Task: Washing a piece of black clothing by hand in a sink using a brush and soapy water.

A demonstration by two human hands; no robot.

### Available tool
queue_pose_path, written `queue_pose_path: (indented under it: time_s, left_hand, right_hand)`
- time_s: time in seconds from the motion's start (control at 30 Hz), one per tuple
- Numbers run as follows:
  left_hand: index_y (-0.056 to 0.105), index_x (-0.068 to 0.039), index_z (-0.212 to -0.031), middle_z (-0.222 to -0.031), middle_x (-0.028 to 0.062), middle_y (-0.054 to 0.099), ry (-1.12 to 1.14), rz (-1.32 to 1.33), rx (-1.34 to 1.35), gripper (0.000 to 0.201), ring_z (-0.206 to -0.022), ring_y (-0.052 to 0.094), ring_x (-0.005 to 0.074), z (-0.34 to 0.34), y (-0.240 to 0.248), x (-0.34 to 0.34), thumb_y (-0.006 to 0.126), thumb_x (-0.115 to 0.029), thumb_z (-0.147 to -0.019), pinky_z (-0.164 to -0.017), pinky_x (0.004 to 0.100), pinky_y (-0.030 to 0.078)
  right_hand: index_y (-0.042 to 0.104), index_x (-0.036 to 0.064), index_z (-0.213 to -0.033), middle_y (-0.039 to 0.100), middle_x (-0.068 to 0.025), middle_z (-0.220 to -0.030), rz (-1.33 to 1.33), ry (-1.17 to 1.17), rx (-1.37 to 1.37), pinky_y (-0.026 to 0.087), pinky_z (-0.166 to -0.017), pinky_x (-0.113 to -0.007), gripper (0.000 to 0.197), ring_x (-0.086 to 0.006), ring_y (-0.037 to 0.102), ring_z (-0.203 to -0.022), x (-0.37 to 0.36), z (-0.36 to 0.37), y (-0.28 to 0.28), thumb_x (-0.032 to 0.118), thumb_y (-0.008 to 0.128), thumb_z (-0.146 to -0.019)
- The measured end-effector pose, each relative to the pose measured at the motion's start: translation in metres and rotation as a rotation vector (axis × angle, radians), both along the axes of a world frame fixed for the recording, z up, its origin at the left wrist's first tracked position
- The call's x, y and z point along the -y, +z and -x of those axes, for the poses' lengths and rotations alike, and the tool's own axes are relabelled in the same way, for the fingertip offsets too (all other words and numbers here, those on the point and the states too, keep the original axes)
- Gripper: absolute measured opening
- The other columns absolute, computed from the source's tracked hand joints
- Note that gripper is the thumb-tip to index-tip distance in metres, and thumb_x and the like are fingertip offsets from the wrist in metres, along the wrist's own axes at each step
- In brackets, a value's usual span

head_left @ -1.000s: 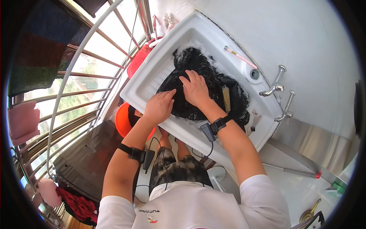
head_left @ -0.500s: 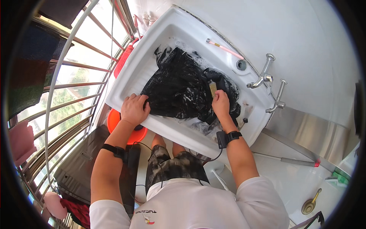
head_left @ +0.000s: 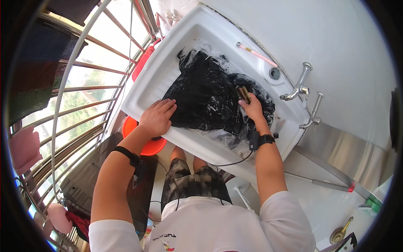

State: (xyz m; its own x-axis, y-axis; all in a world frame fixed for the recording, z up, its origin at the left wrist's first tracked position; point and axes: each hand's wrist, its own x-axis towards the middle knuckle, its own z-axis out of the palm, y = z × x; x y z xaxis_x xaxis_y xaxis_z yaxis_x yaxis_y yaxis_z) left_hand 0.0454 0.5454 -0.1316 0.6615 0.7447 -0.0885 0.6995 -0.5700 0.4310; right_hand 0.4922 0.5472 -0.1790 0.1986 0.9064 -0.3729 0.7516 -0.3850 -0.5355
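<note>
A wet black garment (head_left: 205, 94), streaked with suds, is spread in the white sink (head_left: 145, 90). My left hand (head_left: 158, 117) lies over the sink's near left rim, its fingers stretched out against the garment's edge. In my right hand (head_left: 254, 110) is a scrub brush (head_left: 244, 95), gripped at its near end. The brush is tilted, with its pale bristles partly showing, over the right part of the garment. Whether the bristles touch the cloth I cannot tell. Foam and water lie around the garment.
Two metal taps (head_left: 299, 86) (head_left: 312, 117) stick out from the wall at the right. A pink-handled stick (head_left: 258, 54) lies on the sink's back ledge. An orange basin (head_left: 153, 147) stands below the sink at the left, beside a dark box-like appliance (head_left: 96, 168). Window bars (head_left: 92, 88) line the left side.
My right hand has turned the brush so that its bristles now show from the side. My left hand has flattened, fingers straighter along the garment's edge. The whole view has shifted slightly.
</note>
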Motion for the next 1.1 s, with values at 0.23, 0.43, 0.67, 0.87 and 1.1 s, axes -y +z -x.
queue_pose_path:
  time_s: [0.23, 0.43, 0.67, 0.87, 1.1]
  left_hand:
    - [0.069, -0.006, -0.128, -0.147, 0.0119, 0.061, 0.051, -0.01, 0.013, 0.05, -0.137, 0.055, 0.0282, 0.007, 0.003, 0.004, 0.06, -0.018, -0.081, -0.118, 0.045, 0.042]
    - [0.071, -0.007, -0.124, -0.145, 0.0114, 0.062, 0.063, -0.004, 0.04, 0.045, -0.136, 0.057, 0.0276, 0.005, 0.0, 0.004, 0.059, -0.017, -0.081, -0.116, 0.0464, 0.044]
    - [0.073, -0.008, -0.121, -0.141, 0.011, 0.065, 0.094, -0.011, 0.053, 0.043, -0.134, 0.059, 0.0272, 0.01, 0.001, 0.003, 0.06, -0.017, -0.081, -0.114, 0.0465, 0.046]
    - [0.073, -0.007, -0.12, -0.139, 0.0107, 0.066, 0.104, 0.034, 0.069, 0.043, -0.132, 0.061, 0.0272, 0.006, -0.001, 0.002, 0.06, -0.019, -0.081, -0.114, 0.046, 0.047]
    - [0.073, -0.006, -0.121, -0.137, 0.0105, 0.068, 0.103, 0.019, 0.033, 0.044, -0.132, 0.061, 0.0254, 0.011, -0.004, 0.006, 0.06, -0.019, -0.081, -0.115, 0.0445, 0.047]
  right_hand:
    - [0.049, 0.0062, -0.147, 0.063, -0.0267, -0.128, -0.22, -0.091, -0.254, 0.049, -0.1, -0.046, 0.061, -0.0446, 0.062, -0.119, -0.024, 0.065, 0.025, 0.025, 0.074, -0.094]
    - [0.043, 0.0104, -0.152, 0.05, -0.0296, -0.138, -0.156, 0.152, 0.372, 0.047, -0.102, -0.056, 0.066, -0.0493, 0.056, -0.121, -0.044, 0.088, -0.017, 0.042, 0.064, -0.099]
    - [0.045, 0.0135, -0.153, 0.05, -0.0295, -0.128, -0.293, 0.141, 0.359, 0.049, -0.097, -0.056, 0.065, -0.0496, 0.057, -0.113, -0.045, 0.127, 0.021, 0.033, 0.069, -0.096]
    - [0.053, 0.0189, -0.151, 0.054, -0.0271, -0.127, -0.389, 0.707, 0.085, 0.049, -0.096, -0.053, 0.06, -0.045, 0.057, -0.112, -0.034, 0.221, 0.038, 0.027, 0.067, -0.094]
    - [0.057, 0.0172, -0.147, 0.056, -0.029, -0.127, -0.431, 0.473, 0.187, 0.049, -0.097, -0.055, 0.053, -0.047, 0.057, -0.11, -0.1, 0.231, 0.02, 0.026, 0.066, -0.096]
